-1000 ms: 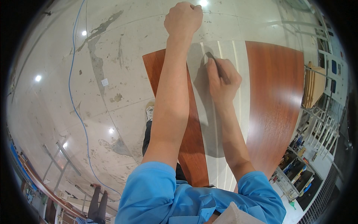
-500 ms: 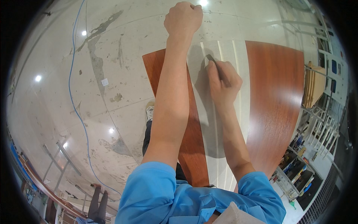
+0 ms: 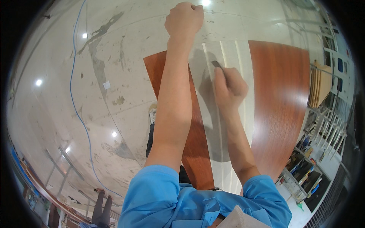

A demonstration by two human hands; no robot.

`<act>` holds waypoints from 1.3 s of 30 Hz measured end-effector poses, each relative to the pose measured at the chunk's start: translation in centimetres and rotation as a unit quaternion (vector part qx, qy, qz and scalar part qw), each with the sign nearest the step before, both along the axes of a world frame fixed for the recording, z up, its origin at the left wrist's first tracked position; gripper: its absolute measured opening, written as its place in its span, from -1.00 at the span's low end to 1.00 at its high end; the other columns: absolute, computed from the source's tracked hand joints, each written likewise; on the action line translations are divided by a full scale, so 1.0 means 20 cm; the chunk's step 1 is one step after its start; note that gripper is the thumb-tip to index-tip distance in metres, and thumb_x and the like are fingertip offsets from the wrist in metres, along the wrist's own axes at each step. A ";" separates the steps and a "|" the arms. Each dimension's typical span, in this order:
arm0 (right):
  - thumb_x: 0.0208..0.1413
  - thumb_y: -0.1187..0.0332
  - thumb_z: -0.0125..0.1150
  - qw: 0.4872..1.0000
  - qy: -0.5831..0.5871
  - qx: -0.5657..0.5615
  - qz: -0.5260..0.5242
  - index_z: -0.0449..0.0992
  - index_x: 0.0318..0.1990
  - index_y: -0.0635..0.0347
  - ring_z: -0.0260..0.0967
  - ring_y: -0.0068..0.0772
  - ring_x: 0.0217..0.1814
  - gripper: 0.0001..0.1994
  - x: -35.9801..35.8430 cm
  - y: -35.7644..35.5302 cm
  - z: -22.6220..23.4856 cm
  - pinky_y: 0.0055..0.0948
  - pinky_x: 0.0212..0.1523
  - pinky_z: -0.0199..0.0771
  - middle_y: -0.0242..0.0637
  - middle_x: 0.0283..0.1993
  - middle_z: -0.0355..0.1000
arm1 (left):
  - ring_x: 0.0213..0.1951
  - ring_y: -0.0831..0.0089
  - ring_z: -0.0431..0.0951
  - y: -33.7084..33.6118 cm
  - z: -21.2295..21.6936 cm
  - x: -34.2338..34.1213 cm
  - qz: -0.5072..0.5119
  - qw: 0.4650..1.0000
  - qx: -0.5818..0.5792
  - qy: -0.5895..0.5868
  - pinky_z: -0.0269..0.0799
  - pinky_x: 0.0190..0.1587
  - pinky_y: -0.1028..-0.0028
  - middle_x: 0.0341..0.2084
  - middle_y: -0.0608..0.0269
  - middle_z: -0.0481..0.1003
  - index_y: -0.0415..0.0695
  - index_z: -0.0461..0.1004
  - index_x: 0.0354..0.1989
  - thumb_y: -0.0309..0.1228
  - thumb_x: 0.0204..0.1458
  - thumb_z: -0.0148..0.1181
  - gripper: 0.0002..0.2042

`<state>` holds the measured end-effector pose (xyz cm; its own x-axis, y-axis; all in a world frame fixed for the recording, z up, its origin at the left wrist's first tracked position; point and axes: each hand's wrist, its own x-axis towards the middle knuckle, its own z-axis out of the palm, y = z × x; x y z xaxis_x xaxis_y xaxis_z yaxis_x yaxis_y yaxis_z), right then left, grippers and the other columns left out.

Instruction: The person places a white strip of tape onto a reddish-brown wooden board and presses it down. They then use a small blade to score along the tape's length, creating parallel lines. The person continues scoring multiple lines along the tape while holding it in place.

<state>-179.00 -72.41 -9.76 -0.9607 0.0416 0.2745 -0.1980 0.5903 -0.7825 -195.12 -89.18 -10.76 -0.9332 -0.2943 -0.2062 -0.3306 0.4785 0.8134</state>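
Head view, looking down over blue sleeves (image 3: 197,201) at a glossy pale floor (image 3: 114,76). Landmark: the white panel (image 3: 228,125), a long pale ribbed strip running away from the body, flanked by reddish-brown wood-grain boards, a narrow one (image 3: 195,152) on its left and a wide one (image 3: 281,106) on its right. Left hand (image 3: 183,19) is stretched far forward, beyond the far left corner of the white panel, curled into a closed fist with the knuckles up; whether it grips anything I cannot tell, nothing shows between the fingers. Its forearm crosses above the narrow brown board and the panel's left edge. Right hand (image 3: 230,85) sits over the far half of the white panel, slightly blurred, fingers bunched together and pinching a small dark flat tool (image 3: 217,64) whose tip rests on or just above the panel surface, near a raised rib; contact cannot be judged. A shadow of the arms falls across the panel's left side. A thin blue cable (image 3: 74,95) trails over the floor well to the left of the panel. Shelving with stacked boards and assorted items (image 3: 319,125) stands to the right of the wide brown board.
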 end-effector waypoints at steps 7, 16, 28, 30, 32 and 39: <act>0.32 0.51 0.27 0.961 0.058 -0.251 -0.105 0.61 -0.27 0.39 0.42 -0.52 -0.40 -0.88 0.20 0.10 0.04 -0.51 -0.38 0.38 -0.24 -0.37 0.55 | -0.06 0.08 0.73 0.02 -0.07 -0.02 0.018 1.000 0.015 -0.016 0.61 0.04 0.13 -0.17 0.10 0.75 -0.09 0.74 -0.08 -0.12 0.22 0.15 -0.64; 0.43 0.25 0.24 0.901 -0.005 -0.320 -0.293 0.59 -0.30 0.31 0.31 -0.69 -0.45 -0.70 0.13 0.28 0.07 -0.63 -0.50 0.13 -0.27 -0.37 0.58 | -0.07 0.20 0.72 0.03 -0.08 -0.03 -0.045 0.999 0.010 -0.019 0.58 0.09 0.19 -0.22 0.22 0.76 -0.13 0.72 -0.05 -0.01 0.19 0.18 -0.55; 0.45 0.43 0.17 0.959 0.028 -0.228 -0.166 0.66 -0.07 0.38 0.40 -0.65 -0.39 -0.81 0.15 0.27 0.08 -0.61 -0.44 0.32 -0.32 -0.32 0.56 | -0.08 0.22 0.72 0.13 -0.03 0.05 -0.090 0.995 -0.004 -0.033 0.56 0.09 0.24 -0.22 0.23 0.76 -0.13 0.71 -0.04 0.02 0.21 0.17 -0.54; 0.43 0.47 0.20 0.956 0.004 -0.241 -0.169 0.63 -0.03 0.37 0.47 -0.63 -0.34 -0.85 0.15 0.26 0.10 -0.59 -0.40 0.43 -0.29 -0.28 0.58 | -0.11 0.03 0.71 0.14 -0.01 0.08 -0.083 0.996 0.012 -0.022 0.55 -0.01 0.16 -0.23 -0.05 0.72 -0.27 0.69 -0.13 -0.08 0.25 0.16 -0.57; 0.41 0.49 0.23 0.952 -0.005 -0.255 -0.169 0.61 0.00 0.36 0.52 -0.60 -0.30 -0.86 0.14 0.25 0.10 -0.58 -0.37 0.51 -0.27 -0.25 0.59 | -0.15 -0.02 0.71 0.15 0.01 0.09 -0.074 0.997 0.015 -0.007 0.54 -0.08 0.14 -0.26 -0.17 0.69 -0.33 0.67 -0.20 -0.13 0.27 0.16 -0.58; 0.38 0.45 0.31 0.947 0.005 -0.281 -0.155 0.57 -0.01 0.34 0.56 -0.56 -0.32 -0.85 0.11 0.25 0.09 -0.55 -0.34 0.58 -0.24 -0.22 0.61 | -0.22 0.06 0.70 0.15 0.02 0.09 -0.074 0.995 -0.042 0.052 0.53 -0.12 0.16 -0.32 -0.11 0.70 -0.32 0.69 -0.22 -0.13 0.27 0.17 -0.59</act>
